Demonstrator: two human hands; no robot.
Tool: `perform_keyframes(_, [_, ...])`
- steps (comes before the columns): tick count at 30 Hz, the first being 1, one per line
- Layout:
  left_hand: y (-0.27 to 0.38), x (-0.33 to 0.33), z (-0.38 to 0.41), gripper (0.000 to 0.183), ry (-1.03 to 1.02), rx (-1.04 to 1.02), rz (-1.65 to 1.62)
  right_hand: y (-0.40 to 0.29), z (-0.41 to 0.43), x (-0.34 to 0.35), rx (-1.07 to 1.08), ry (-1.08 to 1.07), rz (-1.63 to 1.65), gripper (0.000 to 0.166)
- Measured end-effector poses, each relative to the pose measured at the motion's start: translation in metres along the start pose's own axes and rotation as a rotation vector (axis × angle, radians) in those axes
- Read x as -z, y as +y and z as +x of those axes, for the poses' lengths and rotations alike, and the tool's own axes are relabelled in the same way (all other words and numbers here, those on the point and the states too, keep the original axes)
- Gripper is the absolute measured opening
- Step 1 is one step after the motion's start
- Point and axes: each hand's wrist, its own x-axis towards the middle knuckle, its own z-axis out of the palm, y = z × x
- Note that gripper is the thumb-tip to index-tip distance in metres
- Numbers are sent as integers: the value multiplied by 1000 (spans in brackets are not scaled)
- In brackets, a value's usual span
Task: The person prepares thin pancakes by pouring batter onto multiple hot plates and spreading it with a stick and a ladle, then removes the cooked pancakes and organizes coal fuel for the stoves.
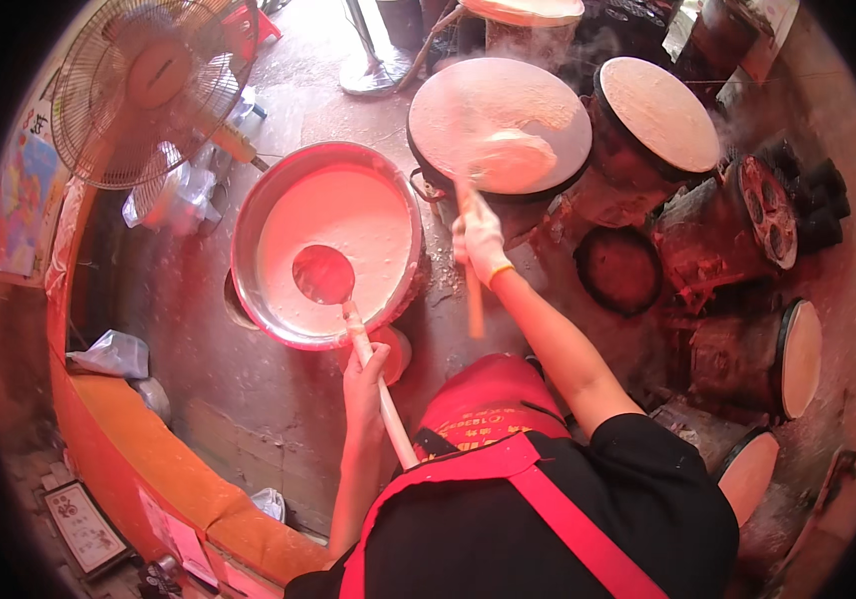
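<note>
My left hand grips the long pale handle of a ladle. Its round bowl hangs over pale batter in a large metal basin; whether it touches the batter is hard to tell. In my right hand, which seems to wear a thin glove with a yellow band at the wrist, is a wooden stick. The stick's far end is blurred over a round griddle. Batter coats most of that griddle, with a thicker patch near the stick and barer surface at the right.
Another batter-coated griddle stands to the right on a drum-like stove. Beyond it are a coal stove with briquettes in its top and more round griddles. A fan stands at upper left; an orange ledge curves along the left.
</note>
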Motion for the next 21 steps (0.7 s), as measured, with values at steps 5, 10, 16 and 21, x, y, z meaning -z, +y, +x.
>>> perform_keyframes(5, [-1, -32, -3, 14, -47, 4, -24, -27, -29, 95, -62, -61, -140, 41])
perform_keyframes(10, [-3, -83, 3, 9, -71, 14, 19, -77, -1, 117, -14, -89, 161, 40])
perform_keyframes(16, [-7, -129, 4, 9, -84, 14, 13, -79, -14, 168, -281, -382, -296, 45])
perform_keyframes(21, [-19, -158, -1, 10, -26, 26, 10, -149, 38, 247, -110, -286, -446, 44])
